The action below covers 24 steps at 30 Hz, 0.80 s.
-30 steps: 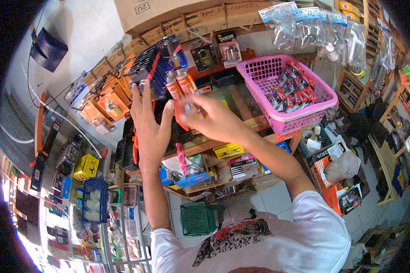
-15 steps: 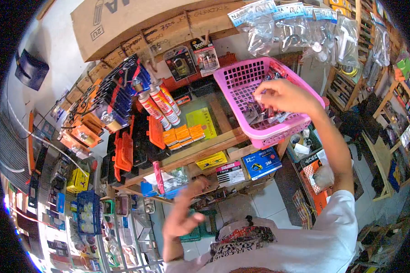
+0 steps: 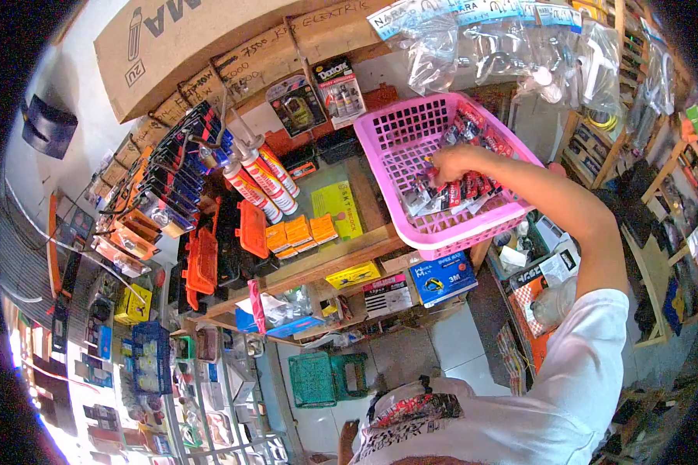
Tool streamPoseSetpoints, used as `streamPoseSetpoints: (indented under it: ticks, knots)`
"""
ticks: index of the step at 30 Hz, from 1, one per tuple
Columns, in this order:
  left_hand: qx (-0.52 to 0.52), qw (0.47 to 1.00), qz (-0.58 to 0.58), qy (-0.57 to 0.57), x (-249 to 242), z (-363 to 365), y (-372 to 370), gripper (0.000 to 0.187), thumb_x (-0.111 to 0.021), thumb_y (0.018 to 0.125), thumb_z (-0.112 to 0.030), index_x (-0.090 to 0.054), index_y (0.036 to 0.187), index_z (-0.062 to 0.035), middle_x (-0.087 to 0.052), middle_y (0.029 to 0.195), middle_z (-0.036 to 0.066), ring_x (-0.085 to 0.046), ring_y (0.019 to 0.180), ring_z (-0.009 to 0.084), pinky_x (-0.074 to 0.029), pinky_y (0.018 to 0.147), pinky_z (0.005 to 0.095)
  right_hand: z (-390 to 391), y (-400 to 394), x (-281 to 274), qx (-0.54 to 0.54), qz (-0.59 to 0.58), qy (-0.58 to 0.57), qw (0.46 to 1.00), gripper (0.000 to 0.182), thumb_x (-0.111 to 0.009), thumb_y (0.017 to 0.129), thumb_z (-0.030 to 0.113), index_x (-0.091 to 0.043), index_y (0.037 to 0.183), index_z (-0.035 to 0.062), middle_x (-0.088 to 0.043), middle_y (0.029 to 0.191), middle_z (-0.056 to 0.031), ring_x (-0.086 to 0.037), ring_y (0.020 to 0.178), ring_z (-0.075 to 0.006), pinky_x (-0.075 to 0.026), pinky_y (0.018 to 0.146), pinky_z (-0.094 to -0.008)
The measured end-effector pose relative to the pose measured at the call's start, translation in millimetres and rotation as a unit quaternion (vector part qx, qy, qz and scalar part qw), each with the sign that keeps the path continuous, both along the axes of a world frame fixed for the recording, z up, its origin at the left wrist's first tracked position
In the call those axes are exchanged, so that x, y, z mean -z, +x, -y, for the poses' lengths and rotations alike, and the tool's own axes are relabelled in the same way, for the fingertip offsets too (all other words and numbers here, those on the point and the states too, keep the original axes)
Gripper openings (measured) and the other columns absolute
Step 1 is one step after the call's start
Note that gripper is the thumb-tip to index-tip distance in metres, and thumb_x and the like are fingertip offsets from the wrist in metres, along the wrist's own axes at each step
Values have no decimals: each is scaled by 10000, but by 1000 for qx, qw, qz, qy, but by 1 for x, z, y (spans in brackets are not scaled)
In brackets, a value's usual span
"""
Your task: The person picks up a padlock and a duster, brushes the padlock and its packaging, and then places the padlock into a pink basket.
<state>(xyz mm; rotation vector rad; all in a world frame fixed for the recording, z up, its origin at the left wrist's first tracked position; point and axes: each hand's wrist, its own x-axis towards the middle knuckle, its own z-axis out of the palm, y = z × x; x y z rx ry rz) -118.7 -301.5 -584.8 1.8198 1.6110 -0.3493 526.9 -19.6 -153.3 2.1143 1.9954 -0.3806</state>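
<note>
My right hand [image 3: 454, 163] reaches into a pink plastic basket [image 3: 419, 229] on the counter. Its fingers are bent together and pointing down among small red-and-black packets [image 3: 473, 186]. What they pinch, if anything, is hidden by the hand. Clear wrappers [image 3: 417, 200] lie in the basket just in front of the fingers. Only a small, dark part of my left hand [image 3: 349, 435] shows, low beside my shirt; its fingers cannot be made out.
Left of the basket stand sealant tubes [image 3: 267, 177], small orange boxes [image 3: 298, 231] and a yellow-green box [image 3: 337, 209]. Orange plastic cases [image 3: 200, 263] sit farther left. Bagged fittings [image 3: 496, 50] hang above. A blue box [image 3: 444, 279] is on the shelf below; a green crate [image 3: 312, 380] stands on the floor.
My right hand has gone lower into the basket, down to the packets. My left hand has dropped from in front of the counter to beside my body. The view has shifted slightly.
</note>
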Motion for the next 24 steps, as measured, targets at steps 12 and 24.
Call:
streamPoseSetpoints:
  ticks: [12,24]
  knots:
    - [-109,993,-6,-52,-11,16,-3,381,-566,967,-290,-549,1273,-64,-608,1210,179,-581,1120,333,-459,949,440,7,12,-39,-124,-139,262,947,206,-693,828,204,-666,754,14,-665,673,-121,-637,601,-217,-468,563,-369]
    - [-114,992,3,-45,-16,7,-14,377,-557,975,-280,-544,1283,-64,-603,1220,165,-570,1131,308,-448,963,423,29,-11,-24,144,-310,123,932,210,-565,773,173,-720,722,40,-701,666,-108,-622,498,-180,-492,493,-335]
